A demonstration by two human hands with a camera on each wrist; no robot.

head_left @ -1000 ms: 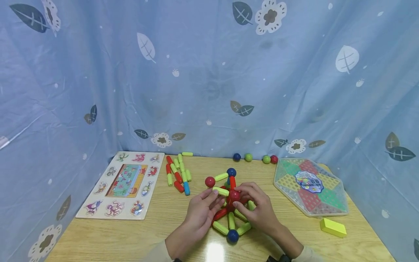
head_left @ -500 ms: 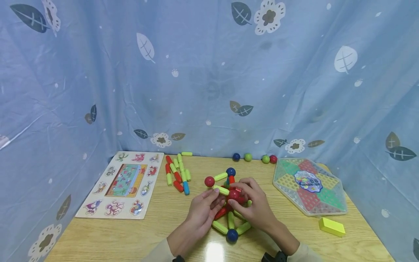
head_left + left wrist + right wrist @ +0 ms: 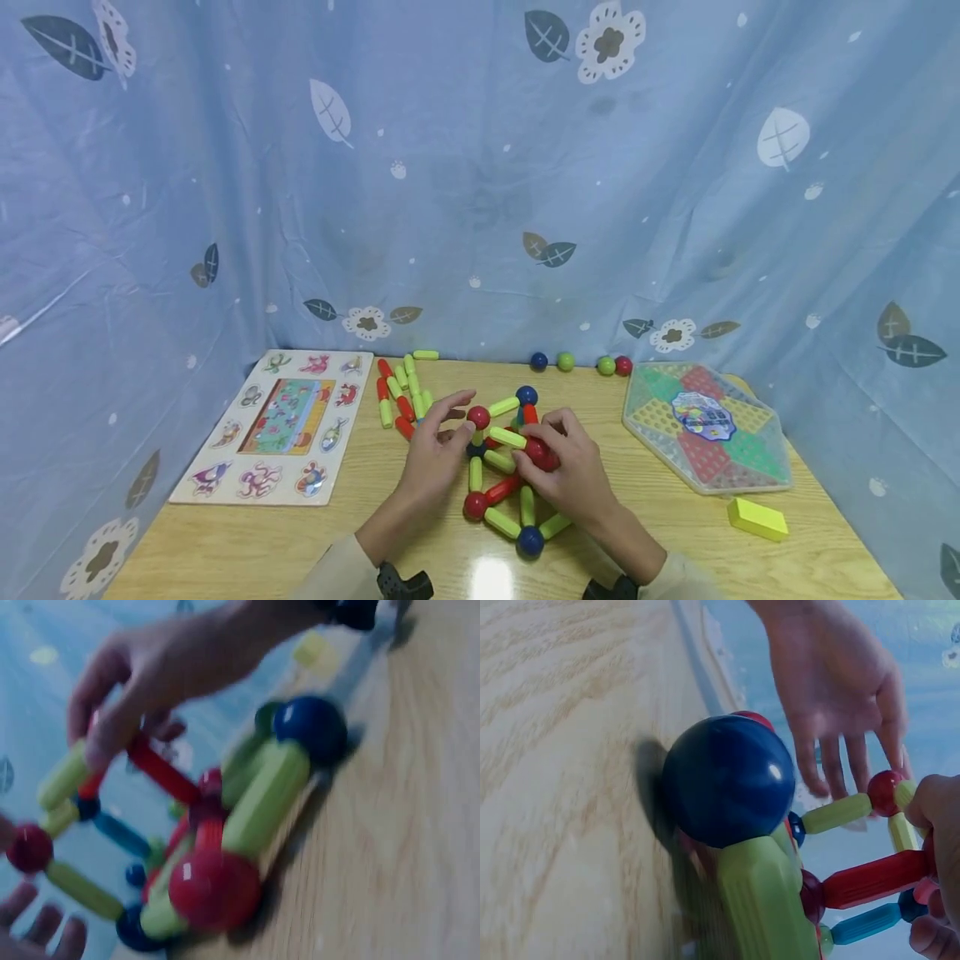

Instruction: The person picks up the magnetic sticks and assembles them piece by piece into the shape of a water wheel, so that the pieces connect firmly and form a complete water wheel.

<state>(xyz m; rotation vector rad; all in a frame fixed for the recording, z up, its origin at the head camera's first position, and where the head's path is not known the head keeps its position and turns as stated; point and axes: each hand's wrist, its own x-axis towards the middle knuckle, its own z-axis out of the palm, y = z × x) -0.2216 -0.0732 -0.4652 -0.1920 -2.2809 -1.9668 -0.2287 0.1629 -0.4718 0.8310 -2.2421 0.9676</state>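
A toy structure of coloured rods and balls stands on the table. My right hand (image 3: 566,467) pinches a red ball (image 3: 537,451) at its top, with a yellow-green rod (image 3: 507,437) sticking out leftward from it. That rod's free end points towards another red ball (image 3: 477,417) on an upright at the left. Beside this ball is my left hand (image 3: 437,454), its thumb at the ball and its fingers extended. In the right wrist view, the left hand (image 3: 836,690) hangs with straight fingers behind the structure. A dark blue ball (image 3: 530,542) forms the near corner.
Loose red, yellow-green and blue rods (image 3: 397,392) lie at the back left, near a sea-animal puzzle board (image 3: 247,442). Several loose balls (image 3: 566,362) line the back edge. A hexagonal game box (image 3: 705,425) and a yellow block (image 3: 757,518) are at the right.
My left hand has let go of the yellow-green rod and moved left to the red ball on the upright. The rod stays on the ball in my right hand.
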